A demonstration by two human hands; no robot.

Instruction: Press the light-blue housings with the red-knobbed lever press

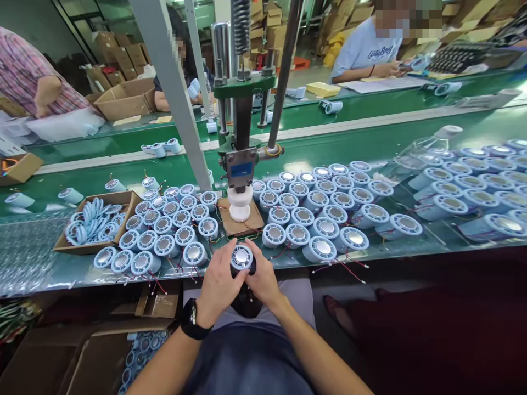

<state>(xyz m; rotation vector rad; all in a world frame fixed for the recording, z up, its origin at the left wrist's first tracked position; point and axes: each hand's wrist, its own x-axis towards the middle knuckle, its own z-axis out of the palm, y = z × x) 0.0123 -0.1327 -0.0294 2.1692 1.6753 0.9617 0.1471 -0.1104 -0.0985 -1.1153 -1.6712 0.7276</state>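
Between my two hands, at the front edge of the table, is a light blue round housing (241,257) with a silver disc in its slotted ring. My left hand (222,277) wraps its left side, a black watch on that wrist. My right hand (262,276) closes around its right side. Something dark shows beneath the housing, partly hidden by my fingers. Just beyond stands a hand press (241,164) with a white round pressing head (239,206) above a brown board (255,220). Similar blue housings with thin red and dark wires stand on both sides of it.
A cardboard box (133,211) of loose blue rings sits at left, beside bubble wrap (37,247). A clear plastic bottle (428,148) lies among housings at right. A grey post (173,88) rises left of the press. Co-workers sit across the green conveyor (313,137).
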